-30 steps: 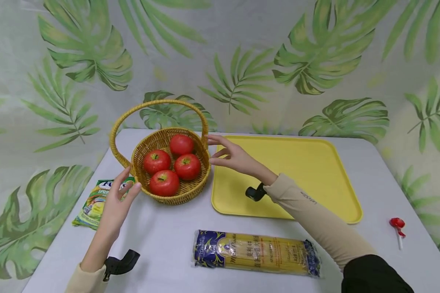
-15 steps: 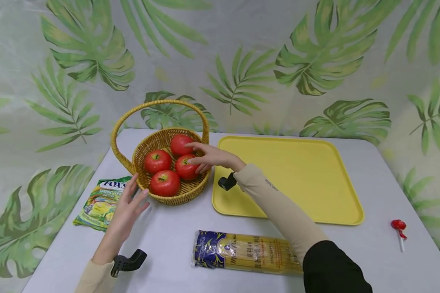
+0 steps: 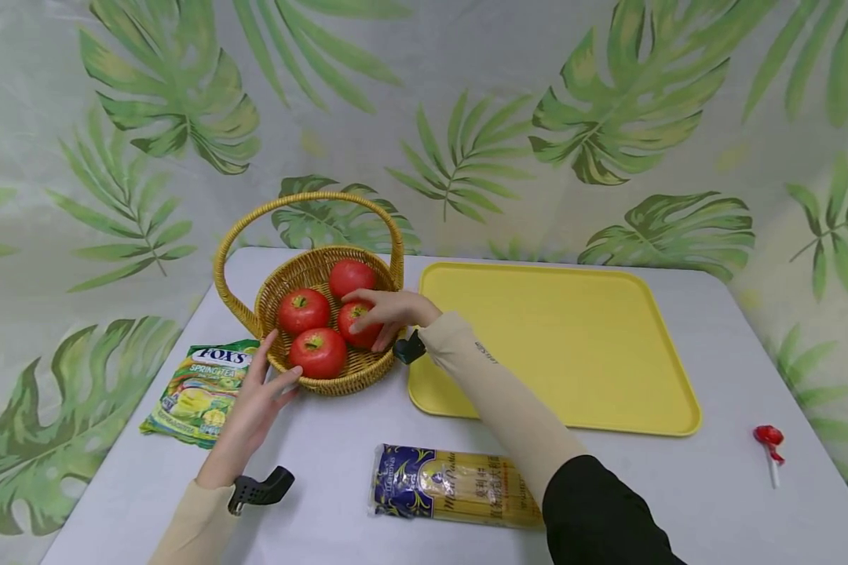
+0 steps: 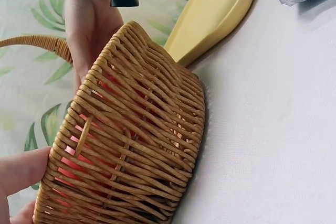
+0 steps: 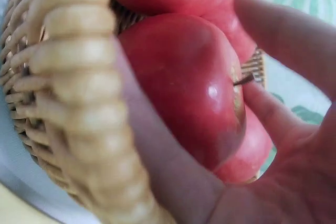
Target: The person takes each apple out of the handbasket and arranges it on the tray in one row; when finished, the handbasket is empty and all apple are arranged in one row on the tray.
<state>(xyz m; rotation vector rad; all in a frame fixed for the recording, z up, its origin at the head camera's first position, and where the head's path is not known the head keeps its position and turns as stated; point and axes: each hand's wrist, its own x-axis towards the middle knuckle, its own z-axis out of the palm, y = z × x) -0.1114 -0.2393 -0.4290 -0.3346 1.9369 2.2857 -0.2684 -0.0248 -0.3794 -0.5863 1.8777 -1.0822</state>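
A round wicker basket (image 3: 346, 382) with a tall handle holds several red apples. My right hand (image 3: 394, 311) reaches over its right rim, fingers spread about the right-hand apple (image 3: 352, 317). In the right wrist view, one digit lies between the basket wall and this apple (image 5: 178, 82), while other fingers stretch past its stem side. A firm hold does not show. At the front left, my left hand (image 3: 257, 400) touches the basket rim with extended fingertips. The left wrist view has a fingertip against the woven rim (image 4: 52, 153).
A yellow tray (image 3: 558, 345) lies right of the basket. The green candy bag (image 3: 198, 392) is at left, partly behind my left hand. In front, a spaghetti packet (image 3: 459, 486) is partly covered by my right arm. A red lollipop (image 3: 769, 439) lies far right.
My right hand has moved left from beside the basket, over its rim and down around an apple. The left hand has shifted right and now touches the rim. The basket stays put.
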